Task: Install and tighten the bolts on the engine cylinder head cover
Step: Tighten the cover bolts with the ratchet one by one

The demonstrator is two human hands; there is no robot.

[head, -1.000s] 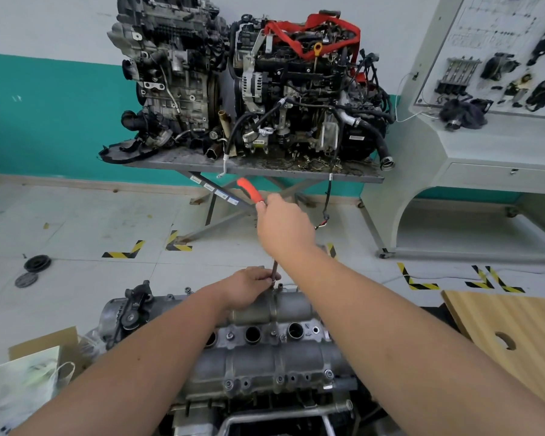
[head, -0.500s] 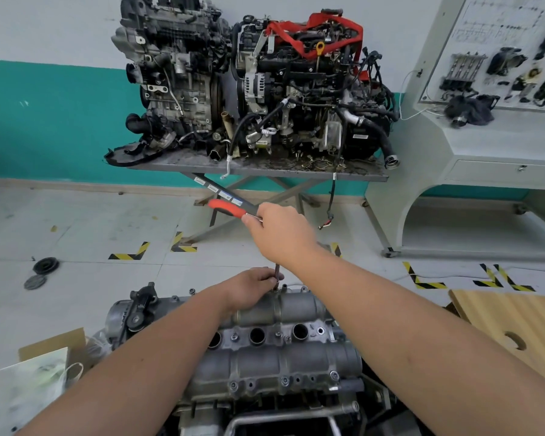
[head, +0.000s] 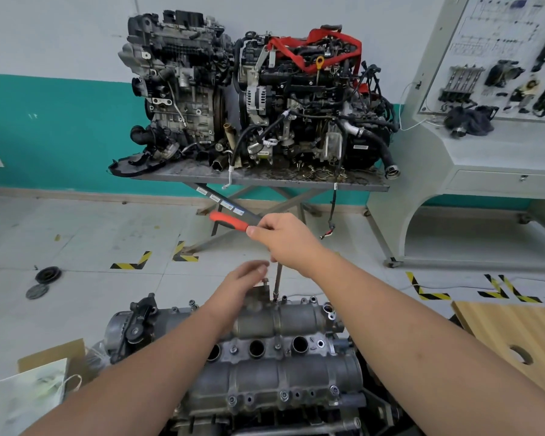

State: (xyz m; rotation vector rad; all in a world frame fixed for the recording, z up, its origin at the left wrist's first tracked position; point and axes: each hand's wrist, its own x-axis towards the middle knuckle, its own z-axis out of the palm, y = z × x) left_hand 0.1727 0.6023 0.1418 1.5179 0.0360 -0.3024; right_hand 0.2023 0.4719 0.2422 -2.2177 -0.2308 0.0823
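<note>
In the head view, the cylinder head cover (head: 265,357) is seen low in the middle of the frame, grey, with three round wells along its centre and bolts (head: 283,395) seated along its near edge. A ratchet wrench (head: 230,222) with a red handle is gripped by the right hand (head: 283,239), fingers curled round the handle near its head. From under that hand a thin extension bar (head: 277,283) runs down to a bolt at the far edge of the cover. The left hand (head: 244,278) is held just beside the bar, over the far edge of the cover, with fingers relaxed and nothing clasped; it appears blurred. Beyond, two engines (head: 255,99) are set on a grey table (head: 265,179) against a teal and white wall. A wooden board (head: 516,338) is seen at the right, a paper bag (head: 26,401) at lower left.
</note>
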